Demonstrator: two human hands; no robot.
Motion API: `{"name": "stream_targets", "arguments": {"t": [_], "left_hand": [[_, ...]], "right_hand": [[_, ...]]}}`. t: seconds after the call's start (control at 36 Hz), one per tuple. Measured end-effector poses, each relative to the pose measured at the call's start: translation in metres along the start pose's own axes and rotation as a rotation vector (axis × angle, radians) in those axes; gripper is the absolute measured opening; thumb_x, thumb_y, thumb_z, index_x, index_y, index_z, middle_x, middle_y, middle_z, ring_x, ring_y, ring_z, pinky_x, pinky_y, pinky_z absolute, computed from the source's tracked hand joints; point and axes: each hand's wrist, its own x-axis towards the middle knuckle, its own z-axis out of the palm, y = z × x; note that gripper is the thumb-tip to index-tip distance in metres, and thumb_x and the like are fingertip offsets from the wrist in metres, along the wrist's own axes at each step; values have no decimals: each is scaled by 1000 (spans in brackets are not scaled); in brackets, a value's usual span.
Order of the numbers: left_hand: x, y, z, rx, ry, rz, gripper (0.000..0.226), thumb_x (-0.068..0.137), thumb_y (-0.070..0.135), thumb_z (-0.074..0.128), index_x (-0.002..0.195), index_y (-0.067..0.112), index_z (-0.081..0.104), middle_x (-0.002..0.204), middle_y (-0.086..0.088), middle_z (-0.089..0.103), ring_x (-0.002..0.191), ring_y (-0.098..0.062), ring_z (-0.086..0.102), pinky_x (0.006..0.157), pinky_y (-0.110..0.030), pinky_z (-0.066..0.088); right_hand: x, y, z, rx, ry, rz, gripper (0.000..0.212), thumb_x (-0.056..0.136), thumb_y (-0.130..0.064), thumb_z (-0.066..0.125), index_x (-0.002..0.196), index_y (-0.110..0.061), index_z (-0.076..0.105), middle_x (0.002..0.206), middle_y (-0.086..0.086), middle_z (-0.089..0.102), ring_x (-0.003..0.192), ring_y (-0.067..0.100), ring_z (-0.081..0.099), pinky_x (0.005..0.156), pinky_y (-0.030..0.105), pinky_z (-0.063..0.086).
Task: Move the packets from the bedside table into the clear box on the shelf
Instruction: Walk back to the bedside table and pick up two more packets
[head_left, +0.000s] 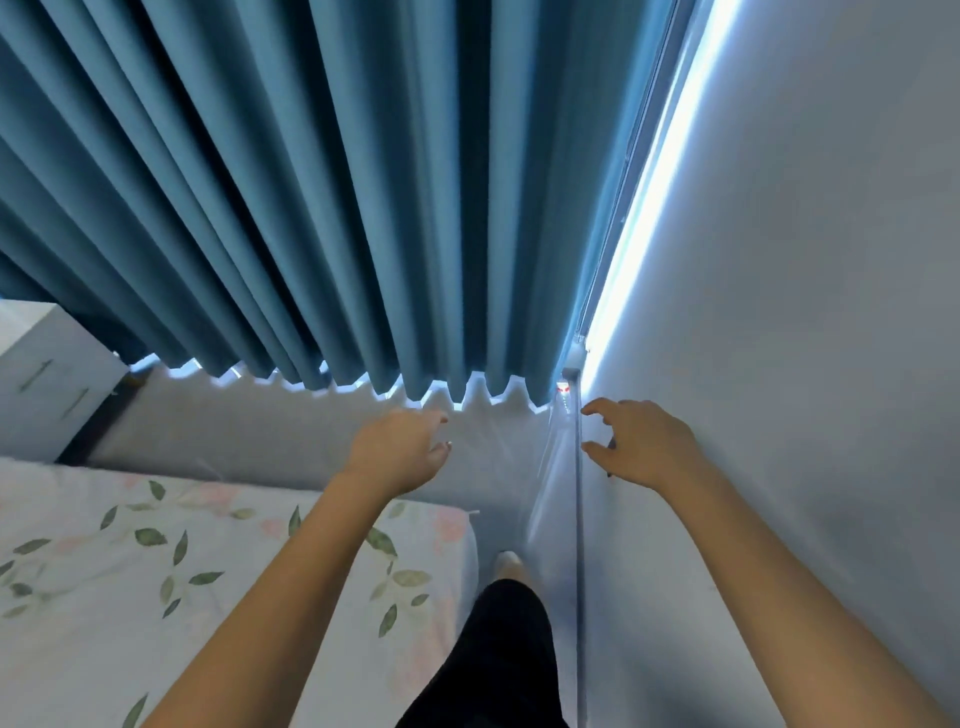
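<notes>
Black trouser leg (498, 654) at 6 o'clock, beside floral bed sheet (156, 571). Left hand (400, 449) and right hand (639, 441) loosely curled, grasping nothing, below blue pleated curtain (311, 182) at 12 o'clock.

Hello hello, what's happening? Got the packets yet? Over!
Left hand and right hand both empty, fingers loosely curled. No packets or clear box in view. Pleated teal curtain ahead.

I see a bed (156, 571) at left, a wall (779, 364) at right, a curtain (311, 182) ahead and a bedside table (47, 384) far left.
</notes>
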Motion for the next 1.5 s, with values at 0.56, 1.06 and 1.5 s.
{"name": "stream_targets", "arguments": {"t": [0.56,1.06,1.5], "left_hand": [[310,-129,-115,-94,104,-306,37,96,36,39,131,28,49,120,7,62,117,-19,51,96,-34,42],[422,-359,-172,-210,158,-779,40,100,44,28,135,33,43,122,4,61,119,-21,51,89,-34,44],[310,-616,-166,-422,191,-1291,40,100,44,30,130,26,49,126,-5,61,115,-27,55,90,-35,46]], "right_hand": [[416,-69,-112,-73,-4,-329,47,92,-43,50,137,-34,41,113,-5,62,117,20,49,85,31,43],[694,-331,-125,-166,-129,-879,48,91,-48,49,136,-34,39,123,-6,58,120,20,47,87,31,44],[769,-696,-62,-310,-287,-1295,46,93,-47,46,135,-31,45,121,-6,59,116,19,52,86,33,46]]}}
